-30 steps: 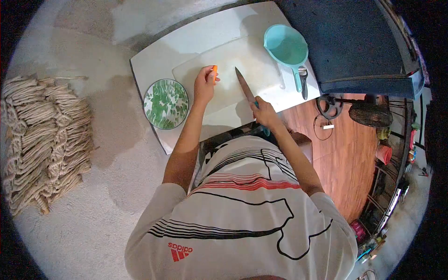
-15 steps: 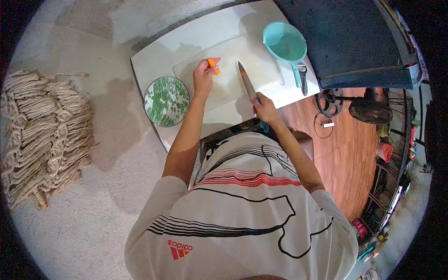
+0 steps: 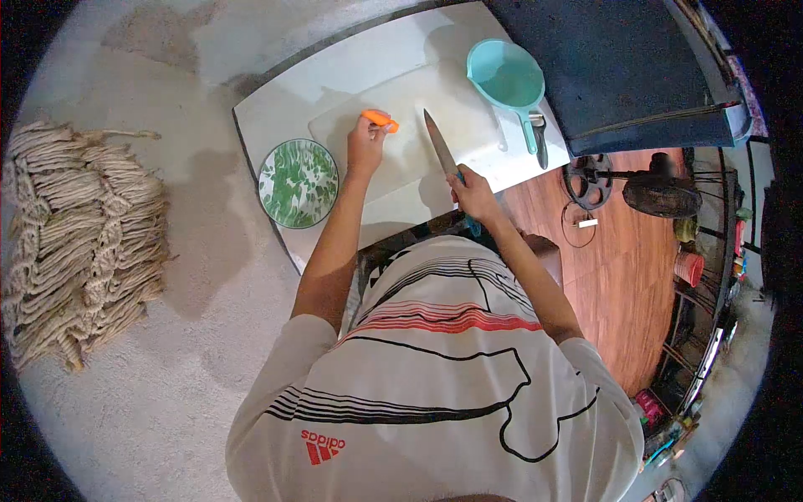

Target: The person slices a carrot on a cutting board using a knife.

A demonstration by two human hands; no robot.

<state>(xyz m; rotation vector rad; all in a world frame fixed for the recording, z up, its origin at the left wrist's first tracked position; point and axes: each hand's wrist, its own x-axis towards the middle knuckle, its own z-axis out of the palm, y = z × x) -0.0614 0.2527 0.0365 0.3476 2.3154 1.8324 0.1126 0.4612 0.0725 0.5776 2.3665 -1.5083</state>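
Turquoise pan [image 3: 506, 75] looks shadowed inside (left hand [image 3: 365, 149] holds orange piece [image 3: 378, 118]).

Orange piece [image 3: 379, 119] turned, now angled more crosswise

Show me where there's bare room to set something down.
Two bare patches: the strip of white table beyond the cutting board, and the board's far part between the orange piece and teal bowl. Crowded: the right end, with bowl and black-handled tool.
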